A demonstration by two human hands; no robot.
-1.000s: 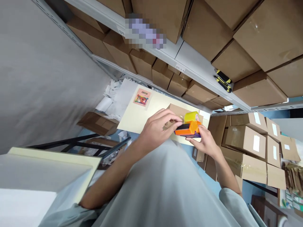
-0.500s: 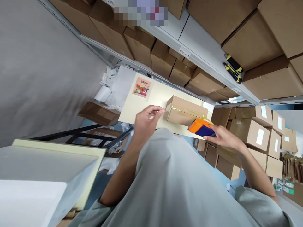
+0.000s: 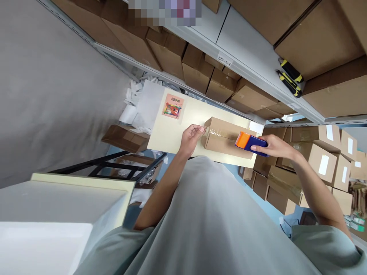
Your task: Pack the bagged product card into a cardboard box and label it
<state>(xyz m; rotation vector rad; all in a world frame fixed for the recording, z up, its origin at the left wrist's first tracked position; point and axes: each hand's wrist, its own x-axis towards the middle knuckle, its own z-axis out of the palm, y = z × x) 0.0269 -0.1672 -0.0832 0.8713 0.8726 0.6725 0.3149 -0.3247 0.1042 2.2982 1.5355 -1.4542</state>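
Note:
A long cardboard box lies on the cream tabletop, with shiny clear tape along its upper side. At the box's left end, my left hand is closed in a pinch, fingertips at the edge; what lies between them is too small to make out. My right hand is wrapped round an orange and dark blue tape dispenser. The dispenser's orange end points left, over the right part of the box.
A pink picture card lies at the table's far left. Two yellow and black box cutters rest on the shelf among cartons. Stacked cartons stand to the right. A white-walled tray is at lower left.
My left hand has moved right to the box's left end. The tape dispenser in my right hand has turned and risen from the box's near side to over its right part.

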